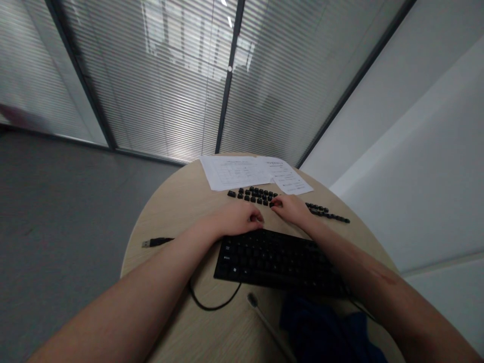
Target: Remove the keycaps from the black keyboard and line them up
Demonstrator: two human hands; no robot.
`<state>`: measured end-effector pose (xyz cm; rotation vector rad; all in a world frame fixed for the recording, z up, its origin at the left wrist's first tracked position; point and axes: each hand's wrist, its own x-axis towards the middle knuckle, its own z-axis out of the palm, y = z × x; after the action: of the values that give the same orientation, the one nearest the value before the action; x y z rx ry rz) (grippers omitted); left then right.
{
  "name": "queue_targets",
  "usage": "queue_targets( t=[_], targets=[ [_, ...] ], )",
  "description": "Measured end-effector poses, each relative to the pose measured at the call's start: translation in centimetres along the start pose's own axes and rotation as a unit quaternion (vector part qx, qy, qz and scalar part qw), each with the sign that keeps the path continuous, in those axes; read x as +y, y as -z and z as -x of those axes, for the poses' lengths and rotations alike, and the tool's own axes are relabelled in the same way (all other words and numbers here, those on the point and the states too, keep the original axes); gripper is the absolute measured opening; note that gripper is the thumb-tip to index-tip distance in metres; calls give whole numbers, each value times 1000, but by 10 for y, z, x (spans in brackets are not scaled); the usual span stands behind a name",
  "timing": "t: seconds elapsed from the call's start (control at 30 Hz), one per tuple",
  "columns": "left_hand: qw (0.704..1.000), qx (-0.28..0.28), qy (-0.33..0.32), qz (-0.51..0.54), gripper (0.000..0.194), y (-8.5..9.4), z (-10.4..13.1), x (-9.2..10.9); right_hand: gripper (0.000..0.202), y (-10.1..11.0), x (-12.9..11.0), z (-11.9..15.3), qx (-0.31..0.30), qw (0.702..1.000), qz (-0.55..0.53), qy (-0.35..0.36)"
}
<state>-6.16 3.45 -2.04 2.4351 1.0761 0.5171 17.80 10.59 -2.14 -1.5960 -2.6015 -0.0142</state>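
A black keyboard (272, 259) lies on the round wooden table (166, 201), its lower rows of keys in place. Loose black keycaps (259, 195) stand in rows beyond it, with more of them to the right (328, 214). My left hand (240, 218) rests at the keyboard's upper left edge, its fingers curled; what they hold, if anything, is hidden. My right hand (290, 207) is beyond the keyboard at the rows of keycaps, thumb and fingertips pinched on a black keycap (271, 204).
Printed papers (238, 171) lie at the table's far edge. A USB plug (157, 242) and cable (212, 308) are at the left. A brush (266, 322) and a dark blue cloth (321, 330) lie near the front edge. Glass panels with blinds stand behind.
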Motion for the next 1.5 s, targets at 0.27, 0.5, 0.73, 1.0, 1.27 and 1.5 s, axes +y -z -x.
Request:
queue_targets(
  t=[0.27, 0.5, 0.73, 1.0, 1.27, 1.5],
  targets=[
    [1000, 2, 1, -14, 29, 2, -1, 5, 25, -3, 5, 4, 36, 999, -6, 7],
    [1000, 2, 3, -9, 30, 1, 0, 6, 21, -6, 4, 3, 44, 999, 4, 11],
    [1000, 5, -2, -3, 28, 3, 0, 5, 26, 9, 3, 19, 108, 994, -27, -3],
    [999, 4, -7, -44, 28, 1, -2, 0, 58, 40, 20, 97, 220, 891, -393, -47],
    [999, -25, 11, -29, 38, 1, -2, 1, 64, 27, 6, 134, 105, 697, -703, -95],
    [998, -52, 42, 2, 37, -4, 1, -3, 48, 8, 4, 129, -17, 657, -752, -48]
  ],
)
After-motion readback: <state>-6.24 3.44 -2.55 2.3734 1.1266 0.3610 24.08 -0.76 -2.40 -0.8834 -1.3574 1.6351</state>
